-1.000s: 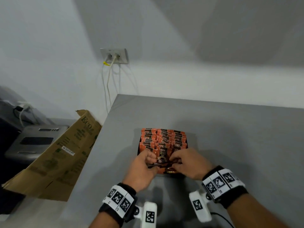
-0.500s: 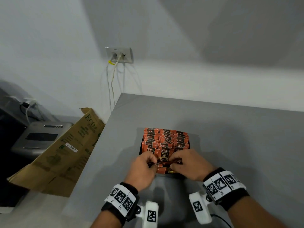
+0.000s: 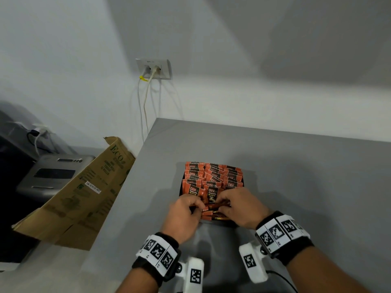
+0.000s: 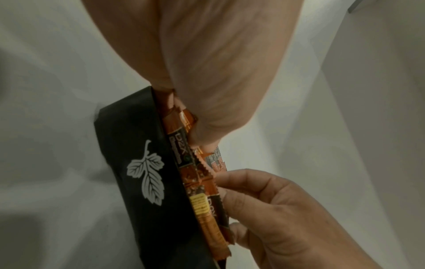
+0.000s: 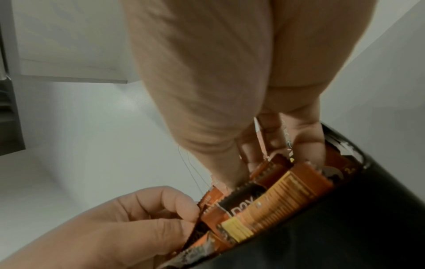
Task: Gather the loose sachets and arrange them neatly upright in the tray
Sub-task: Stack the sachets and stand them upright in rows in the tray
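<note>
1. Leaning against the counter's left edge, a flattened cardboard box (image 3: 69,195) is resting beside a grey machine (image 3: 50,176) further left.
2. Hanging from a wall socket (image 3: 154,68) above the counter's far left corner, 2 cables (image 3: 142,102) are running down the wall.
3. Sitting on the grey counter (image 3: 296,176), a black tray (image 3: 180,188) with a white leaf print on its near wall is holding rows of orange and black sachets (image 3: 211,176), most of them standing upright.
4. Working at the tray's near left corner, the left hand (image 3: 183,216) is curling its fingers and pinching the left ends of a few sachets lying across the near row.
5. Lying sideways between both hands at the tray's near end, those held sachets (image 3: 213,208) are touching the upright ones behind them.
6. Reaching in at the near right, the right hand (image 3: 241,210) is gripping the other ends of the same sachets, fingers tucked among the packets.
</note>
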A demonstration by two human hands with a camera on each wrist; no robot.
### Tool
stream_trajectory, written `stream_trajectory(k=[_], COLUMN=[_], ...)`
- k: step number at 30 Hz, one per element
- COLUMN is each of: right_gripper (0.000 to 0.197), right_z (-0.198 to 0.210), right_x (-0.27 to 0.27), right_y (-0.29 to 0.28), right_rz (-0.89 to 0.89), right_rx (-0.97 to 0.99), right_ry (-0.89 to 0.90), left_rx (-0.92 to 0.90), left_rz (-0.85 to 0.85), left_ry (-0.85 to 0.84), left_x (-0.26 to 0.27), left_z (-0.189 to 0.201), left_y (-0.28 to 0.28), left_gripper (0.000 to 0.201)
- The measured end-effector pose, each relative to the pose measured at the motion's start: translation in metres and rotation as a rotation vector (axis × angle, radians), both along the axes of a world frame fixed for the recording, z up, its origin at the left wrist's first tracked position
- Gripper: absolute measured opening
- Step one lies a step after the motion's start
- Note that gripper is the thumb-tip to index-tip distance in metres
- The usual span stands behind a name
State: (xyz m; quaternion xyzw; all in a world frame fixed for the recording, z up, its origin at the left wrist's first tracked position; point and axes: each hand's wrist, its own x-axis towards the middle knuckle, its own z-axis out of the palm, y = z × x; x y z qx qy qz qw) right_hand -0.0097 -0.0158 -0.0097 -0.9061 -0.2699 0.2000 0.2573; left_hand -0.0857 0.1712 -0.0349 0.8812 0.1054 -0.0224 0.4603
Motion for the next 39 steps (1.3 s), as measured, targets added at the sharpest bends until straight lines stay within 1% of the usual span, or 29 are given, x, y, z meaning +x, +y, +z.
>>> stream_trajectory(k=[3,5,8,11,15,18,21,24,26,29,32,34,37,39], right_gripper=[0.019,0.017,0.014,0.017,0.025,0.024,0.023,0.023,0.023,0.024,0.02,0.019,0.019,0.018], right_z=[-0.004,-0.006,-0.008,-0.006,-0.003,-0.005,-0.003,0.006,0.01,0.014,0.021,0.025,0.027,0.034], right_x=[-0.003,-0.004,-0.006,-0.01,-0.01,-0.009,-0.009,-0.011,-0.014,-0.017,-0.018,-0.018,-0.014,-0.011], right_y=[0.0,0.002,0.004,0.004,0.002,0.002,-0.001,-0.009,-0.015,-0.021,-0.023,-0.023,-0.024,-0.022], right_rz=[-0.033,-0.054,-0.08,-0.06,-0.06,-0.061,-0.093,-0.138,-0.175,-0.261,-0.344,-0.387,-0.471,-0.549], right_rx=[0.01,0.024,0.03,0.045,0.061,0.017,0.039,0.105,0.182,0.297,0.411,0.466,0.546,0.688], right_ry=[-0.025,-0.037,-0.063,-0.048,-0.011,-0.051,-0.071,-0.056,-0.001,0.062,0.136,0.138,0.11,0.151], left_rx=[0.063,0.072,0.06,0.062,0.031,0.017,0.048,0.032,-0.013,-0.097,-0.157,-0.218,-0.306,-0.356], left_rz=[-0.035,-0.039,-0.027,-0.031,-0.052,-0.05,-0.064,-0.068,-0.022,0.053,0.142,0.201,0.271,0.313], left_ry=[-0.002,-0.004,-0.032,-0.041,-0.026,-0.012,-0.005,-0.004,-0.019,-0.048,-0.119,-0.177,-0.27,-0.307], left_x=[-0.001,-0.001,-0.001,-0.002,-0.001,-0.001,-0.001,0.0,0.0,-0.001,0.0,0.002,0.008,0.013], left_z=[0.001,0.001,0.0,0.0,0.002,0.003,0.003,0.003,0.002,0.001,0.005,0.012,0.024,0.031], left_y=[-0.001,-0.001,-0.002,-0.001,0.0,0.001,0.005,0.008,0.009,0.01,0.009,0.01,0.013,0.013], left_gripper=[0.031,0.032,0.027,0.023,0.026,0.032,0.036,0.031,0.027,0.027,0.03,0.03,0.022,0.019])
